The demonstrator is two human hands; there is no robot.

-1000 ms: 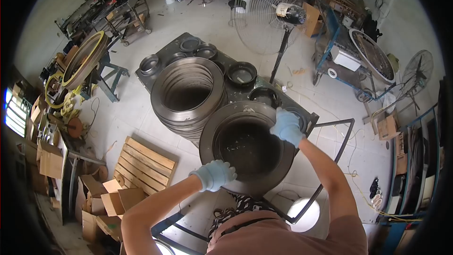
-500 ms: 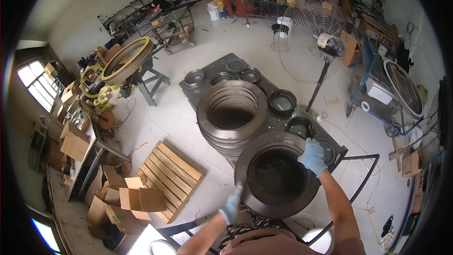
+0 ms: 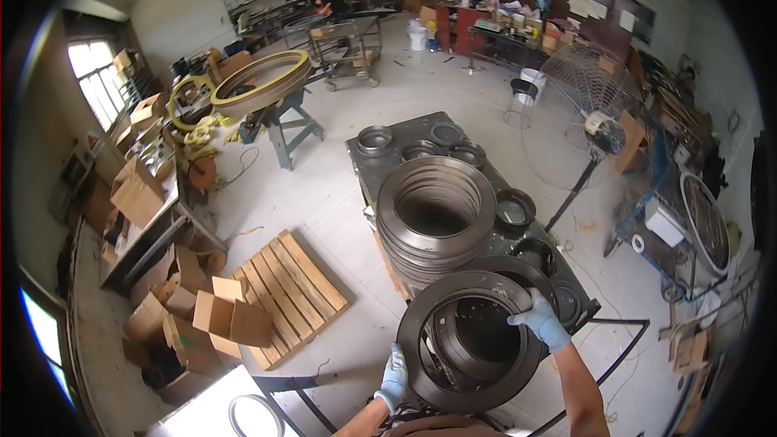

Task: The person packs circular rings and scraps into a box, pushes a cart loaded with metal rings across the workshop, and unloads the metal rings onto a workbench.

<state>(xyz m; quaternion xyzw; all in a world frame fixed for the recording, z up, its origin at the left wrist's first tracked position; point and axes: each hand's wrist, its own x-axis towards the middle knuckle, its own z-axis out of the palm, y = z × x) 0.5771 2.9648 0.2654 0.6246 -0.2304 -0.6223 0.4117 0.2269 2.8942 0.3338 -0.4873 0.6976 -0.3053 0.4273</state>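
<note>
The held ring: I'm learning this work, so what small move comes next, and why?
Perhaps ease the held ring clear of the rear ring: the left hand and right hand sit at roughly opposite edges, and in view it overlaps the other.

- The held ring [image 3: 411,328] at five o'clock looked metallic, smooth, dully shiny.
- The pallet [image 3: 298,291] at seven was matt wood.
- The floor [image 3: 320,194] looked smooth, slightly glossy.

The held ring [image 3: 410,340] hides part of the ring behind [image 3: 534,272]; the bottom edge crops both forearms [image 3: 584,392] and the white surface [image 3: 206,413]; wall papers [image 3: 587,6] are too small to read
</note>
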